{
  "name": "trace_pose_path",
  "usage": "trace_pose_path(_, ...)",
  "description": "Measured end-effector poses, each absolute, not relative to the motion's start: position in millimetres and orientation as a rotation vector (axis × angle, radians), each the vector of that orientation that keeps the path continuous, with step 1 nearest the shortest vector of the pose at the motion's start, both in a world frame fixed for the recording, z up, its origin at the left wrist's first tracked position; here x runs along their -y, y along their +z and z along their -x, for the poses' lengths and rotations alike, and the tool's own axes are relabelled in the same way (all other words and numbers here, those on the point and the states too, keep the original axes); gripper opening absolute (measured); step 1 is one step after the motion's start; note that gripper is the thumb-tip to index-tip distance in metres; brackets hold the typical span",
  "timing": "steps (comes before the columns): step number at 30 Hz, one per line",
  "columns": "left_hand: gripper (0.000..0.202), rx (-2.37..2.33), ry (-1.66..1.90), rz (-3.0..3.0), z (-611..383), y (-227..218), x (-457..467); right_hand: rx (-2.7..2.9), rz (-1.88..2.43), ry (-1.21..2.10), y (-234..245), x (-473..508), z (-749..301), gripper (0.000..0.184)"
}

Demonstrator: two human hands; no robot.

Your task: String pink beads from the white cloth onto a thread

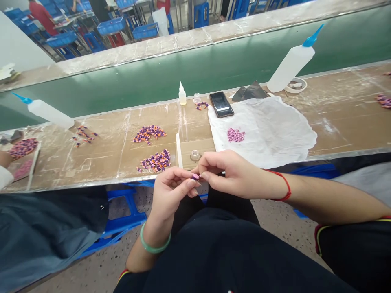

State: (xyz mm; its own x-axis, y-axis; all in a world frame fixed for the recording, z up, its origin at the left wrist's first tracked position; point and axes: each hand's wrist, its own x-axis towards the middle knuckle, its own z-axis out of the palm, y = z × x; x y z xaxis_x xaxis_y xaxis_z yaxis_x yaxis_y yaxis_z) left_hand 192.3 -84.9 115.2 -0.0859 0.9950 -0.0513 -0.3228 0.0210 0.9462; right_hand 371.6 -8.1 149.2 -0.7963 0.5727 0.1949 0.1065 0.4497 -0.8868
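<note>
Above the near edge of the tabletop, the left hand and right hand meet, both sets of fingers closed in a pinch on a tiny purple piece, held clear of the surface. The work in hand appears to be fingertip handling of this single piece; its smallness calls for a steady, exact grip.
</note>
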Motion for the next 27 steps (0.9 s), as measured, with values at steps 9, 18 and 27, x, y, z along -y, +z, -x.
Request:
trace_pose_path(9,0.029,-1.033,1.402,-0.863,-196.1,118.4,84.6,2.312,0.530,1.148,153.1,11.3,-372.2,0.012)
trace_pose_path(18,0.033,-1.093,1.322,-0.881,-190.7,118.2,87.7,2.502,0.472,1.023,164.5,8.6,-370.0,0.015)
trace_pose_path(27,0.033,-1.064,1.353,-0.772,-191.2,125.5,96.4,2.547,0.392,0.880,164.3,11.2,-365.0,0.017)
